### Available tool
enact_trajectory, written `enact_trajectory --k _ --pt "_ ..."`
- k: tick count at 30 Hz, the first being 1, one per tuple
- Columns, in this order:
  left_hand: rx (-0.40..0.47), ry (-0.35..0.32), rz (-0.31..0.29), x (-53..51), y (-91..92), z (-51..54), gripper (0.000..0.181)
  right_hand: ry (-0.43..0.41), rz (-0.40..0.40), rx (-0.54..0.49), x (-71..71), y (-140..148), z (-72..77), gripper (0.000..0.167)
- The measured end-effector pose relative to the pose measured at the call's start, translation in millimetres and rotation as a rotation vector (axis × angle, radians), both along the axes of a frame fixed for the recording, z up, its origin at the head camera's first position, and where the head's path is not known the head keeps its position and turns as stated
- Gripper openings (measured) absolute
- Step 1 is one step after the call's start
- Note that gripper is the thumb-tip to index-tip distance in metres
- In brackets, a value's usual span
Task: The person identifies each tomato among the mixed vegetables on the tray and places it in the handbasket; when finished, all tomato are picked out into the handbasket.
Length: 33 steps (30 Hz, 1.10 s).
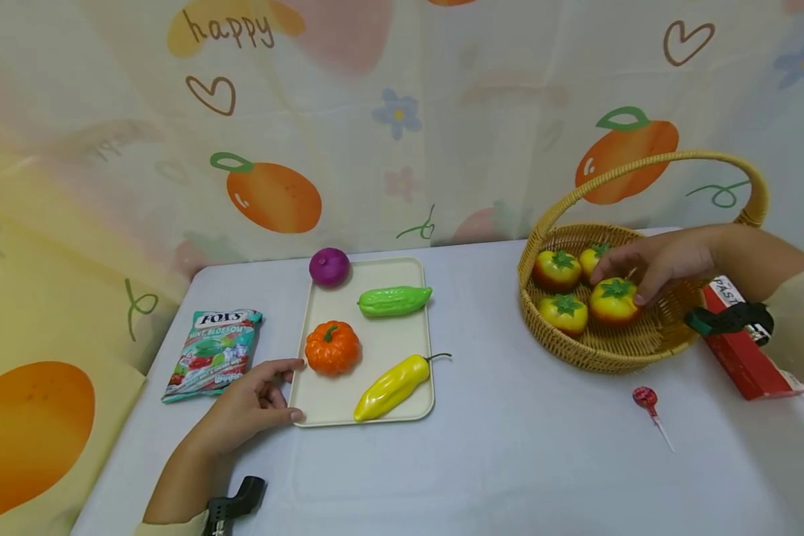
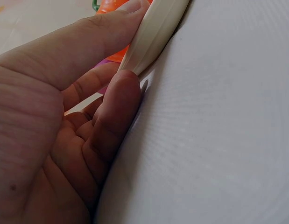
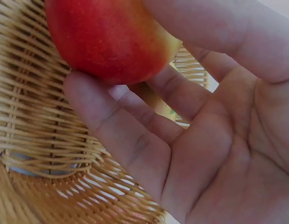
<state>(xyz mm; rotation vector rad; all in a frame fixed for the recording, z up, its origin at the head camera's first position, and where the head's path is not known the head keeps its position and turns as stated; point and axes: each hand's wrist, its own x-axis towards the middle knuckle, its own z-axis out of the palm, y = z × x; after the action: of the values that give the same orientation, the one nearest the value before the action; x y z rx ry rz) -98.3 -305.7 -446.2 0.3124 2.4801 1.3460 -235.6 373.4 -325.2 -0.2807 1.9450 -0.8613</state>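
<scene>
My right hand (image 1: 677,260) is inside the wicker basket (image 1: 596,361), gripping a yellow-and-red toy tomato (image 1: 614,303) with a green leafy top. In the right wrist view the red underside of that tomato (image 3: 107,39) shows between thumb and fingers. Several similar tomatoes (image 1: 563,314) lie beside it in the basket. Over on the left, my left hand (image 1: 251,398) holds the left edge of a cream tray (image 1: 368,274), thumb near its front corner. The left wrist view has the thumb (image 2: 88,42) against the tray rim (image 2: 156,35) and a finger touching it lower down.
The tray bears an orange pumpkin (image 1: 333,348), a purple onion (image 1: 330,267), a green cucumber-like vegetable (image 1: 394,301) and a yellow pepper (image 1: 391,387). A candy bag (image 1: 214,353) lies left of it. Near the basket are a lollipop (image 1: 646,397) and a red box (image 1: 744,365).
</scene>
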Motion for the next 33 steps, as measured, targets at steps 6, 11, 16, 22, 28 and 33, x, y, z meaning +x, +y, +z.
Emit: enact_trajectory --k 6,11,16,22,28,33 --pt "0.000 0.010 -0.004 -1.2 1.1 0.5 0.073 0.023 0.024 0.029 7.4 3 1.4 0.076" --pt "-0.001 0.017 -0.009 -2.1 2.0 0.5 0.072 0.026 0.047 0.032 14.1 5 -3.7 0.073" --pt "0.003 0.026 -0.019 -2.3 2.4 -0.3 0.072 0.034 0.047 0.056 17.9 5 -11.0 0.072" --pt "-0.004 0.026 -0.018 -2.1 1.1 -1.6 0.071 0.043 0.065 0.076 18.7 3 -15.4 0.072" --pt "0.003 0.017 -0.016 -1.0 1.5 -0.4 0.072 0.034 0.076 0.092 18.5 -1 -17.3 0.072" --pt "-0.003 0.024 -0.021 -1.2 1.4 0.3 0.073 0.045 0.083 0.083 19.0 -1 -16.7 0.074"
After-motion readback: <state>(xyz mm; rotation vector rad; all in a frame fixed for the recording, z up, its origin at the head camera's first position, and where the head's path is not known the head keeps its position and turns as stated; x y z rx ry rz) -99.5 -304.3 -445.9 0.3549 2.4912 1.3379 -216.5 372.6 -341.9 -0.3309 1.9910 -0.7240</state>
